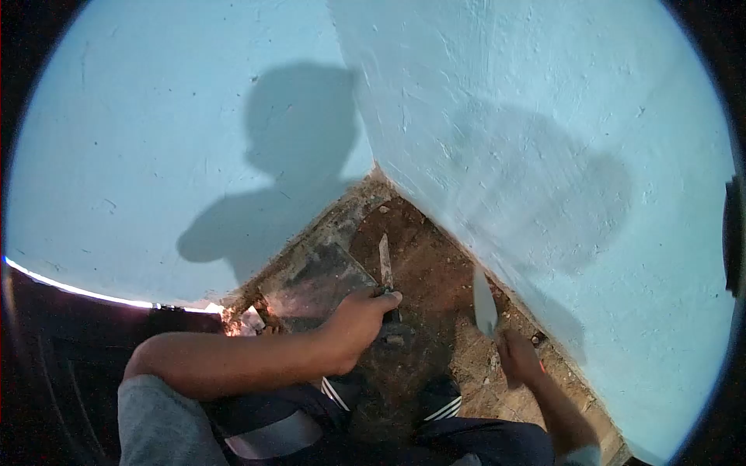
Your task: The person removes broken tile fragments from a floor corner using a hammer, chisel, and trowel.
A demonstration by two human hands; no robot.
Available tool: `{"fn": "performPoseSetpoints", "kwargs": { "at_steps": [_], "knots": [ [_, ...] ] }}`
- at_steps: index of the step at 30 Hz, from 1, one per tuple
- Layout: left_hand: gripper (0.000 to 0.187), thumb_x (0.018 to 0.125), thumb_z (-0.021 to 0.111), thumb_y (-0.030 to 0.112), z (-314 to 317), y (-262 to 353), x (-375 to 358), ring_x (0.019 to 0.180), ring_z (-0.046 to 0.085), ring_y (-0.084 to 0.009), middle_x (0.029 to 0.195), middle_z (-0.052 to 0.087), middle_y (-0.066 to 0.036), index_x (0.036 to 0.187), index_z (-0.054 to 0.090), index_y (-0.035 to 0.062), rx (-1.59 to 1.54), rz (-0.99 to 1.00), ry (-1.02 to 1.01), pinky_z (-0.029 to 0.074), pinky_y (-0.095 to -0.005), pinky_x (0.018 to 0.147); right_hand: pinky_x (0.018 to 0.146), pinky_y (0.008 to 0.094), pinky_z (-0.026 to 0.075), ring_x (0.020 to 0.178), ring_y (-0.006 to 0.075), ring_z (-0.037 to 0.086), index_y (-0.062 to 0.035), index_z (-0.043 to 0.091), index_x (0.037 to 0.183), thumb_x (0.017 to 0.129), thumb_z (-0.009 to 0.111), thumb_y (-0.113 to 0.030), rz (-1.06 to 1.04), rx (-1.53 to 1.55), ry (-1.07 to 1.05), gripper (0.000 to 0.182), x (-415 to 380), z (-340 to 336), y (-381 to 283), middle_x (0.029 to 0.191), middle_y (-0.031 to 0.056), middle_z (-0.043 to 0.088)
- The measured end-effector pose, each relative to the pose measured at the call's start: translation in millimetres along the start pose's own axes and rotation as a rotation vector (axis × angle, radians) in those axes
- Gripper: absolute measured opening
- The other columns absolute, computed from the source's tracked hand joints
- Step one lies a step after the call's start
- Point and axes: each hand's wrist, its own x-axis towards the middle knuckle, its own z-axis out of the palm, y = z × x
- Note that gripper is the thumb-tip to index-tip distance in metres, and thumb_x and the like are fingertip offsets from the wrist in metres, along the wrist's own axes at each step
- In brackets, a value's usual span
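My left hand (359,325) is closed around the handle of a narrow tool with a flat, worn blade (385,260), like a knife. The blade points up toward the corner, over the dirt floor. To the right, my right hand (519,357) grips a trowel (485,303) with a leaf-shaped metal blade. Its tip points away from me, close beside the foot of the right wall. My fingers hide most of both handles.
Two light blue walls, left (171,140) and right (544,101), meet in the corner ahead. Between them lies a floor of brown dirt (423,272) with a grey slab (318,283) at left. Rubble (249,320) lies at the left wall's end. My feet stand close below.
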Motion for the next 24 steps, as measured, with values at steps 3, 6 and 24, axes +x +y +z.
{"fn": "performPoseSetpoints", "kwargs": {
  "at_steps": [3, 6, 24],
  "knots": [
    [0.034, 0.098, 0.056, 0.027, 7.4, 9.2, -43.8, 0.085, 0.062, -0.0188, 0.097, 0.061, -0.011, 0.117, 0.055, -0.0010, -0.182, -0.016, -0.061, 0.054, -0.0342, 0.070, 0.092, 0.0485, 0.045, 0.108, 0.0415, 0.060, -0.0049, 0.050, 0.130, 0.088, 0.063, -0.018, -0.502, 0.137, 0.112, 0.046, 76.4, -19.3, -44.1, 0.106, 0.0248, 0.064],
    [0.032, 0.098, 0.057, 0.028, 20.5, 10.3, -82.3, 0.084, 0.061, -0.0176, 0.096, 0.060, -0.010, 0.114, 0.054, -0.0002, -0.205, -0.020, -0.122, 0.053, -0.0334, 0.069, 0.084, 0.0427, 0.051, 0.098, 0.0318, 0.065, -0.0030, 0.053, 0.130, 0.081, 0.069, -0.019, -0.469, 0.033, -0.135, 0.053, 160.6, -19.3, -59.9, 0.107, 0.0209, 0.065],
    [0.037, 0.099, 0.057, 0.040, 17.0, -12.1, -56.1, 0.090, 0.053, -0.0130, 0.095, 0.061, -0.003, 0.108, 0.060, 0.0047, 0.128, -0.121, -0.363, 0.042, -0.0273, 0.086, 0.070, 0.0493, 0.051, 0.086, 0.0387, 0.066, -0.0038, 0.056, 0.125, 0.089, 0.064, -0.033, -0.299, -0.055, 0.167, 0.047, 283.2, 57.1, -37.9, 0.097, 0.0184, 0.067]
  ]
}}
